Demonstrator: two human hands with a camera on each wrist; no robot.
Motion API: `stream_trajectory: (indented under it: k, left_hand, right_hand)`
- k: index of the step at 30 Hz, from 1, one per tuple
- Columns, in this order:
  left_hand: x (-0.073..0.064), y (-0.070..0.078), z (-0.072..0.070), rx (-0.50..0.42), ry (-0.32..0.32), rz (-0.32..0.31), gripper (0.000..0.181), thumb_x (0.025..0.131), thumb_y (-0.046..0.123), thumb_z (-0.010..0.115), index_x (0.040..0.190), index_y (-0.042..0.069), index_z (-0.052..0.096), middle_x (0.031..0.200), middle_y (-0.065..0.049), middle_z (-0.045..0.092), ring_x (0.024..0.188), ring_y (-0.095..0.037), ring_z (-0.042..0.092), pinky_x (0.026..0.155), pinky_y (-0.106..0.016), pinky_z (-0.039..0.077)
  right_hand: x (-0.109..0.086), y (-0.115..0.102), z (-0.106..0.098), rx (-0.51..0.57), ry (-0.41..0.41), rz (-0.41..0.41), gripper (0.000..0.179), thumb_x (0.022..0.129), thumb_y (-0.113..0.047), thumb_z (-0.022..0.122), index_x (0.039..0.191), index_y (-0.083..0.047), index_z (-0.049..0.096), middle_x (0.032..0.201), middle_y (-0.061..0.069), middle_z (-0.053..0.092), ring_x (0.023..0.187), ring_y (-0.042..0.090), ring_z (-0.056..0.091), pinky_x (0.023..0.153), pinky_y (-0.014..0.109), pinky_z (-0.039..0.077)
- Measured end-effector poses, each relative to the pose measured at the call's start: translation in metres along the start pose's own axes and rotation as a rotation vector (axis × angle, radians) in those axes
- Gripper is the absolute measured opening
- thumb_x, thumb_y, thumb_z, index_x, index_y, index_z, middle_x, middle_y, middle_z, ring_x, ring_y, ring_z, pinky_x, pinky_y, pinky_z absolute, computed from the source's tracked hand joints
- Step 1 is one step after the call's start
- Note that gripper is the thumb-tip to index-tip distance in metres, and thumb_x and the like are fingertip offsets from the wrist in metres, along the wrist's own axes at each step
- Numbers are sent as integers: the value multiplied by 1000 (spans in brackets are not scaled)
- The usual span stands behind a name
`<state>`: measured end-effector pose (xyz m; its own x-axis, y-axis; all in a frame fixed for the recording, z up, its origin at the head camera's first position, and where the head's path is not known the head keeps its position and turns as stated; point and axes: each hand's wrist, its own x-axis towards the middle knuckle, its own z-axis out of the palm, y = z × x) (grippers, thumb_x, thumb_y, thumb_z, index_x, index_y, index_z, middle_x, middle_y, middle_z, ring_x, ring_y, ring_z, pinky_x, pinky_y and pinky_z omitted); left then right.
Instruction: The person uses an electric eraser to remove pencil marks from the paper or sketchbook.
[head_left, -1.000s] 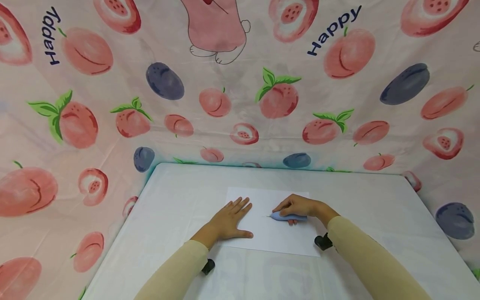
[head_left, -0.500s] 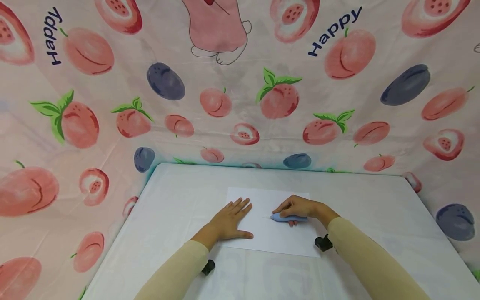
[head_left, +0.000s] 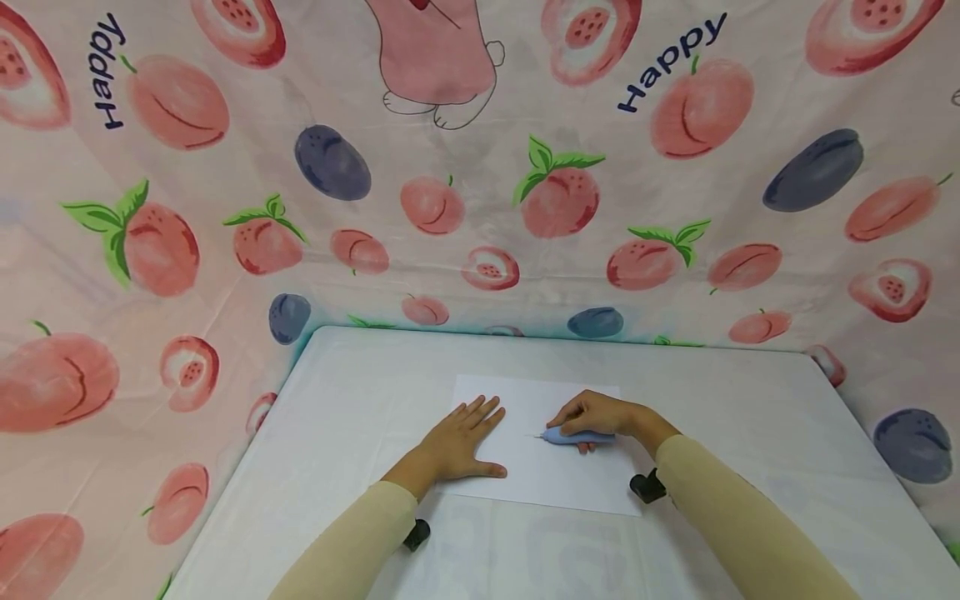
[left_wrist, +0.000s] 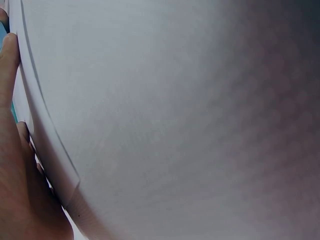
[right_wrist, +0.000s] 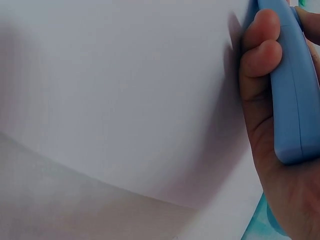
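Observation:
A white sheet of paper (head_left: 517, 483) lies on the table. My left hand (head_left: 453, 443) rests flat on its left part, fingers and thumb spread. In the left wrist view, the thumb of that hand (left_wrist: 10, 75) shows along the left edge. My right hand (head_left: 596, 414) grips a blue handheld tool (head_left: 573, 436), thick-bodied with a narrow pointed tip. The tip points left, at the paper, right by a short faint line (head_left: 531, 435). In the right wrist view, fingers curl around the smooth blue tool (right_wrist: 295, 95), whose blunt rear end lies against the palm; its tip is hidden there.
The table (head_left: 375, 375) has a white cover reaching to a fruit-printed cloth (head_left: 487, 200) behind and at the sides. Small black devices, one at the left wrist (head_left: 417, 534) and another at the right wrist (head_left: 647, 485), sit beneath the sleeves.
The blue tool and right hand have shifted very slightly right, with a faint line showing by the tip. My left hand stays in place on the paper.

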<state>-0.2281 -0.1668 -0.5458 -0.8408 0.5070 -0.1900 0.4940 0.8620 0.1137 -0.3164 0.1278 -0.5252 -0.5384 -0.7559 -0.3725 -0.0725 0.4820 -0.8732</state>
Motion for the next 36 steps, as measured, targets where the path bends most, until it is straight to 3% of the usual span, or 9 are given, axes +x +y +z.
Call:
stream_trajectory:
  k: [8,16,23,36]
  left_hand:
    - [1,-2,3,-15,-1,-2,101,84,80,45,160,22,10,167,4,2,154,-18,1,125,-39,9]
    - [1,-1,1,-12,11,4,101,85,79,45,160,20,12,167,2,4,154,-20,4,124,-40,12]
    - [0,0,-2,-7,6,11,101,85,80,43,160,20,12,167,2,4,154,-20,4,124,-40,11]
    - [0,0,-1,-8,5,11,101,84,81,43,160,21,13,167,2,4,153,-20,4,124,-40,12]
  right_hand:
    - [-1,-1,0,-4,21,-2,27,96,-12,63,120,-2,71,93,7,72,52,10,57,55,22,51]
    - [-1,-2,0,1,35,-10,28,96,-11,63,121,0,70,100,10,72,54,10,58,55,23,52]
    - [-1,-1,-2,7,14,-11,29,95,-12,63,121,0,69,93,9,72,52,10,57,54,22,51]
    - [-2,-5,-1,29,-13,-1,28,95,-10,63,121,1,69,103,11,73,52,9,58,54,22,50]
